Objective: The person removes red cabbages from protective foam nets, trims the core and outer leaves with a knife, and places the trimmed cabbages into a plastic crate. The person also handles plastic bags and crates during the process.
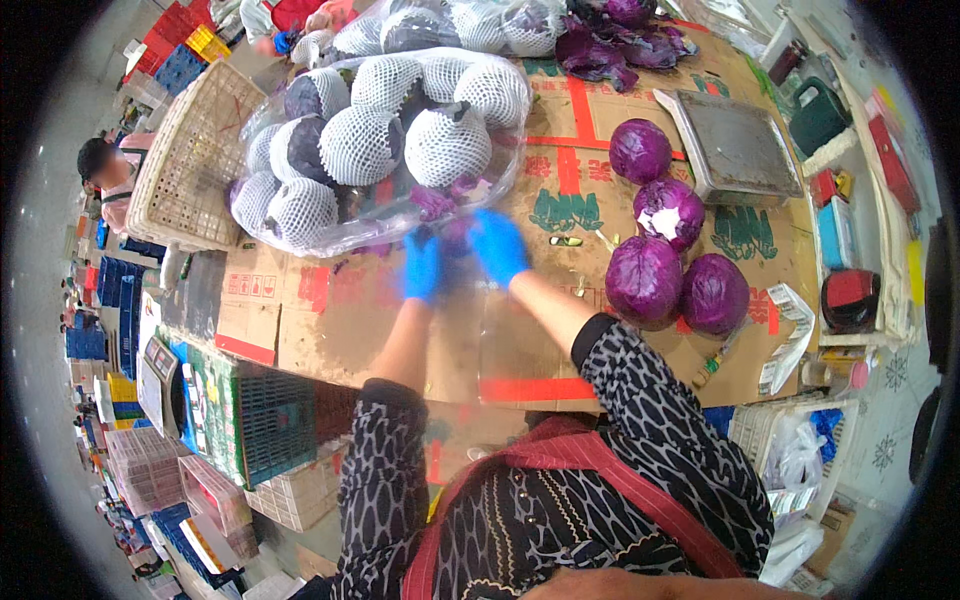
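My left hand (422,264), in a blue glove, is blurred at the near edge of a clear plastic bag (360,232). Close by on its right, my right hand (499,247), gloved in blue too, bends its fingers at the same edge. Both hands pinch the bag's loose film; their fingertips are partly hidden. Inside the bag lie several red cabbages in white foam nets (448,146). Torn purple leaf pieces (433,201) show at the bag's mouth. To the right sit several bare red cabbages (643,277), one with its pale cut base (664,222) facing up.
Printed cardboard (337,330) covers the table. A metal-topped scale (739,142) stands at right, near a curled label strip (789,334). Loose cabbage leaves (600,49) and another bag (442,26) lie at the back. A plastic crate (187,157) leans left; a person (116,176) is beyond.
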Demonstrator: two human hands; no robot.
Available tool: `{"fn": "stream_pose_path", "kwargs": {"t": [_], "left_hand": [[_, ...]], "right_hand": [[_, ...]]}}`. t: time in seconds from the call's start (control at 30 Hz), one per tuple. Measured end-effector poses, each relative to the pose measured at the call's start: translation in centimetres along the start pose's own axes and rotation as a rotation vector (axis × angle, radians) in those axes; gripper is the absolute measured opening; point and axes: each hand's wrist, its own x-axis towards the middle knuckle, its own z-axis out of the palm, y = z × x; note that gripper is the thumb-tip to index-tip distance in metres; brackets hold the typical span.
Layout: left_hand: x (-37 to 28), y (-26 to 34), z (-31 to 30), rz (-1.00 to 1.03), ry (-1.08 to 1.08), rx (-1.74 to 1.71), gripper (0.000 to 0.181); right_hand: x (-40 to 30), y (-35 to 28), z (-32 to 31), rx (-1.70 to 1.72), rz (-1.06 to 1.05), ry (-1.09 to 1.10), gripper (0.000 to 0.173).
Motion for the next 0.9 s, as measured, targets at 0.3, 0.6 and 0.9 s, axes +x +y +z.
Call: {"fn": "stream_pose_path", "kwargs": {"t": [0.3,0.6,0.9], "left_hand": [[-8.0,3.4,1.4,-0.1,0.348,-0.409,0.034],[-18.4,7.8,-10.0,-0.333,0.397,-0.971,0.034],[-20.2,8.7,-5.1,-0.074,-0.298,0.684,0.062]], "right_hand": [[-7.1,-0.7,5.6,0.968,0.15,-0.531,0.038],[7.2,-0.1,0.4,0.495,0.127,0.47,0.026],[-3.5,1.4,1.7,0.563,0.155,-0.207,0.037]]}}
